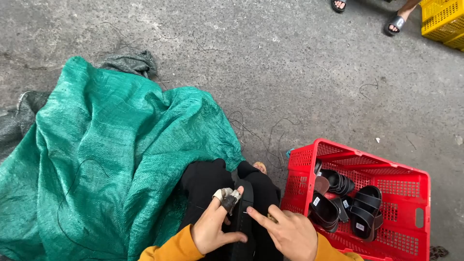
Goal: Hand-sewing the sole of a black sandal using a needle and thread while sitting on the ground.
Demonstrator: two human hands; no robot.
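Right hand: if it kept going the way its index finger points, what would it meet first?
The right hand points up-left at the black sandal held upright by the left hand. Its fingertip looks on or nearly on the sandal's edge; depth is unclear.

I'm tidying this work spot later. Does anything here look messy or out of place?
Yes. Loose dark threads lie scattered over the concrete floor beside the rumpled green sack. The sandals in the red crate lie jumbled, not paired. The left hand has taped fingertips.
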